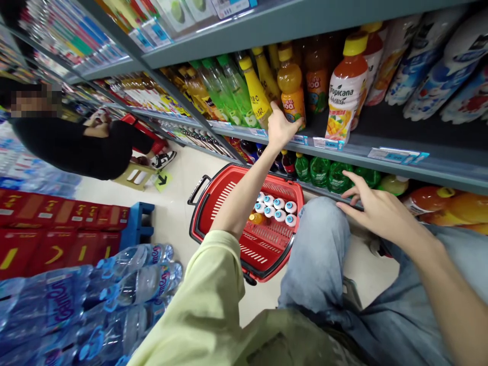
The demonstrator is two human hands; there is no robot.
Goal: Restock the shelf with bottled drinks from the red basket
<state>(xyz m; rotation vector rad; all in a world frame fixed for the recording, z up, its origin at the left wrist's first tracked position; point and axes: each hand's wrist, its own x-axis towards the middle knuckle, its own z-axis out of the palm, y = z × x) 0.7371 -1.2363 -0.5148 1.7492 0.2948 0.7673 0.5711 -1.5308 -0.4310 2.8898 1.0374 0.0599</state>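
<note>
My left hand (pixel 282 128) reaches to the middle shelf, thumb and fingers spread at the lower part of an orange drink bottle (pixel 290 81); whether it touches the bottle I cannot tell. Just left of the fingers leans a yellow bottle (pixel 254 91). A Tropicana bottle (pixel 343 91) with a yellow cap stands further right at the shelf's front. Above my knee, my right hand (pixel 368 206) is open and holds nothing. Below my left forearm, a red basket (pixel 223 190) on the floor holds several white-capped small bottles (pixel 279 204) and an orange-capped item (pixel 256 218).
Green bottles (pixel 338 177) lie on the bottom shelf. The shelf edge (pixel 343 147) runs across under my left hand. Large water bottles (pixel 133 284) and red cartons (pixel 57 239) are stacked at left. A person in black (pixel 68 137) sits on a low stool in the aisle.
</note>
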